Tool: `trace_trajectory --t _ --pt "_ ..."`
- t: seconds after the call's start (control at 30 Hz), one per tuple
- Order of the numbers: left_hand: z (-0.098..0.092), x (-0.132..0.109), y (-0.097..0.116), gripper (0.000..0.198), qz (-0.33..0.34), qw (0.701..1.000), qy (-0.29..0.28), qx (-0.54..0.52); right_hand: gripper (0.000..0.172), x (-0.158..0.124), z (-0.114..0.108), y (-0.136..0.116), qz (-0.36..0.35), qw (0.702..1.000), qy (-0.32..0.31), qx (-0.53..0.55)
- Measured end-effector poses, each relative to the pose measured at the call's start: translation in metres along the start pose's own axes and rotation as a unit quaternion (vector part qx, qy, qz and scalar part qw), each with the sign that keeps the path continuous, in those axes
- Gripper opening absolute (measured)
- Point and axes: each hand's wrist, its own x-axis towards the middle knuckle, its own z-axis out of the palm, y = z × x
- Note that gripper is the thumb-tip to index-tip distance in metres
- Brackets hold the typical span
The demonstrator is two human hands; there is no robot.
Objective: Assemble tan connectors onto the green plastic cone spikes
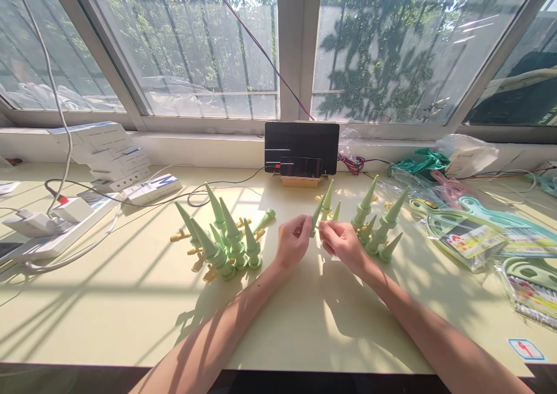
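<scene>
Near the middle of the pale yellow table (143, 318), my left hand (294, 240) is closed on a small green cone (317, 217) that points upward. My right hand (343, 242) is beside it with fingers pinched together; what they hold, if anything, is hidden. A cluster of green cone-topped pieces with yellow pegs (234, 240) stands left of my left hand. More green cone-topped pieces (385, 226) stand to the right of my right hand. Just behind my hands is another green cone (327, 199).
A black tablet (300, 138) with a phone (300, 167) before it stands at the back. White boxes (114, 150) and a power strip (65, 231) with cables lie left. Packaged green items (463, 237) lie right. Windows rise behind.
</scene>
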Motion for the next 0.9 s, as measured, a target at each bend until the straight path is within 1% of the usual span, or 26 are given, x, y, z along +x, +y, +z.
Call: trace_trajectory --t 0.07,0.13,0.2,0.27,0.43,0.53,0.6,0.77,0.9 --pt "-0.0001 -0.0002 0.0012 0.044 0.008 1.000 -0.003 0.005 0.048 0.0014 -0.0014 -0.0017 0.050 0.995 -0.027 0.084" --pt "0.0002 -0.0003 0.0017 0.043 0.016 1.000 -0.005 0.011 0.048 0.0020 -0.0035 -0.0037 0.098 0.983 -0.053 0.146" --pt "0.0005 -0.0002 0.0014 0.042 0.026 0.999 -0.003 0.019 0.046 0.0021 -0.0056 -0.0050 0.130 0.971 -0.072 0.185" --pt "0.0004 0.0002 0.0009 0.042 0.034 0.999 -0.003 0.026 0.045 0.0022 -0.0071 -0.0054 0.140 0.967 -0.076 0.200" --pt "-0.0014 0.0004 0.0004 0.043 0.038 0.998 -0.039 0.044 0.045 0.0038 -0.0080 -0.0076 0.127 0.972 -0.056 0.190" --pt "-0.0027 -0.0010 -0.0008 0.038 0.073 0.993 -0.072 0.056 0.046 0.0044 -0.0083 -0.0094 0.126 0.970 -0.046 0.202" --pt "-0.0034 -0.0019 -0.0024 0.039 0.093 0.990 -0.090 0.061 0.047 0.0044 -0.0082 -0.0100 0.125 0.970 -0.046 0.203" --pt "-0.0050 -0.0031 -0.0057 0.036 0.103 0.988 -0.098 0.068 0.050 0.0045 -0.0068 -0.0079 0.097 0.980 -0.037 0.168" --pt "-0.0060 -0.0039 -0.0043 0.033 0.091 0.989 -0.097 0.071 0.048 0.0046 -0.0076 -0.0037 0.037 0.995 -0.012 0.089"
